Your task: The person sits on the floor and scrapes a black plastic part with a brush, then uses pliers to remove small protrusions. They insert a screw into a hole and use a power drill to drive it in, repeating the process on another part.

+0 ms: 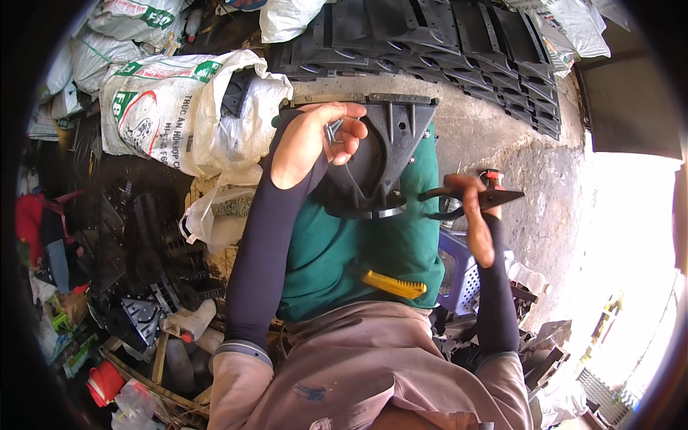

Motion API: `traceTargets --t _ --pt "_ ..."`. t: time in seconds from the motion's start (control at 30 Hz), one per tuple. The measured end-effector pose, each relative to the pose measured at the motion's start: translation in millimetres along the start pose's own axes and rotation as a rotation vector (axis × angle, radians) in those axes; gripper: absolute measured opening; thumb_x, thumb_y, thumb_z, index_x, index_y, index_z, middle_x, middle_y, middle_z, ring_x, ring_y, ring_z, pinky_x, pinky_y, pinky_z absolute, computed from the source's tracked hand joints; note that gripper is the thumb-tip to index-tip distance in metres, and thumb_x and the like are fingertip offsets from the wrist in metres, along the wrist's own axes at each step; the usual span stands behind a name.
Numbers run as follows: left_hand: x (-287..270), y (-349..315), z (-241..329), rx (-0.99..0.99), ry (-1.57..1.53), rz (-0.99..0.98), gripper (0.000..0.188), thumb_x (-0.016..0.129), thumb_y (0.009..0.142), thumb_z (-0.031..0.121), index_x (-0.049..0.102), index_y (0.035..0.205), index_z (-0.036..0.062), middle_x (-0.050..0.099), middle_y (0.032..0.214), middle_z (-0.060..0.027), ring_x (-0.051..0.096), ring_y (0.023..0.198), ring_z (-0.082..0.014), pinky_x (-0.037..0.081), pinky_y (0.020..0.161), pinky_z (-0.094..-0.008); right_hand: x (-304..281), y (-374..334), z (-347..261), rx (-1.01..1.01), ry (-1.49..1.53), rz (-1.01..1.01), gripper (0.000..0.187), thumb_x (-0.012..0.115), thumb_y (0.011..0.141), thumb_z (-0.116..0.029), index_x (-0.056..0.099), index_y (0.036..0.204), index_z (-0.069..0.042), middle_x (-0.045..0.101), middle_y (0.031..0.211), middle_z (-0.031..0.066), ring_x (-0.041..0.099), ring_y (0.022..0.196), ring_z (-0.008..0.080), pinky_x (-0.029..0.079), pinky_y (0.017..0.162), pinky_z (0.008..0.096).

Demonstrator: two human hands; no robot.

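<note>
Across my lap, on the green cloth (322, 265), rests a black moulded part (412, 132) with ribs, a wide far edge and a narrow rounded near end. Over its left side is my left hand (319, 140), fingers curled around several small metal screws (332, 130). Out to the right of the part, my right hand (473, 208) grips dark pliers (502, 196). Their pointed jaws face right, and the curved handles spread toward the part. A yellow utility knife (394, 284) lies on the cloth nearer my waist.
Many similar black parts (430, 57) are stacked in rows at the back. An opened white sack (165, 115) holding black parts stands left. Beside my right forearm is a purple plastic stool (459, 272). A crate with bottles (179, 358) and clutter lies lower left.
</note>
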State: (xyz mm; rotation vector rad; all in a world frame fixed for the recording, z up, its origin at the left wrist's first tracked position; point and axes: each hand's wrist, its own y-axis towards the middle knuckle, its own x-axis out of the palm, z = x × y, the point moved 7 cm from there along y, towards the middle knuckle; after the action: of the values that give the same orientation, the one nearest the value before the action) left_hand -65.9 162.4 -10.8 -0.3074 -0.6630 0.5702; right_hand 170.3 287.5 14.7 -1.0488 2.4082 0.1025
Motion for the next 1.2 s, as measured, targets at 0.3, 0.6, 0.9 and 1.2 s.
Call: traceTargets --t 0.3,0.6,0.9,1.2 --pt "4 0 -3 0.026 0.041 0.033 0.033 0.047 0.095 0.021 0.061 0.11 -0.0047 0.063 0.081 -0.0073 0.055 0.059 -0.0098 0.041 0.05 -0.0212 -8 -33 -54 -0.38 0.195 0.109 0.02 0.06 0.091 -0.01 0.057 0.105 0.004 0.06 0.103 0.0174 0.057 0.062 0.0138 0.048 0.059 0.0281" --pt "1 -2 -6 0.046 0.065 0.026 0.032 0.047 0.096 0.021 0.06 0.111 -0.0048 0.062 0.08 -0.0096 0.054 0.059 -0.0104 0.038 0.046 -0.0205 10 -37 -87 -0.65 0.13 0.288 0.016 0.07 0.079 0.0 0.063 0.094 0.0 0.068 0.093 0.0136 0.068 0.08 0.0244 0.055 0.068 0.0323" --pt "0 -6 -10 0.044 0.044 0.056 0.029 0.046 0.098 0.02 0.058 0.109 -0.0036 0.062 0.078 -0.0078 0.052 0.058 -0.009 0.036 0.045 -0.0199 9 -45 -98 -0.866 0.316 0.241 0.021 0.07 0.084 -0.007 0.06 0.1 0.003 0.066 0.091 0.0206 0.068 0.067 0.0263 0.056 0.058 0.0333" --pt "-6 -11 -9 0.035 0.144 0.133 0.027 0.049 0.099 0.023 0.058 0.105 -0.0008 0.059 0.075 -0.0048 0.047 0.056 -0.0066 0.033 0.046 -0.0187 12 -50 -84 -0.843 0.299 0.148 0.018 0.047 0.096 -0.01 0.052 0.107 0.004 0.06 0.097 0.0245 0.068 0.071 0.0267 0.057 0.062 0.0382"
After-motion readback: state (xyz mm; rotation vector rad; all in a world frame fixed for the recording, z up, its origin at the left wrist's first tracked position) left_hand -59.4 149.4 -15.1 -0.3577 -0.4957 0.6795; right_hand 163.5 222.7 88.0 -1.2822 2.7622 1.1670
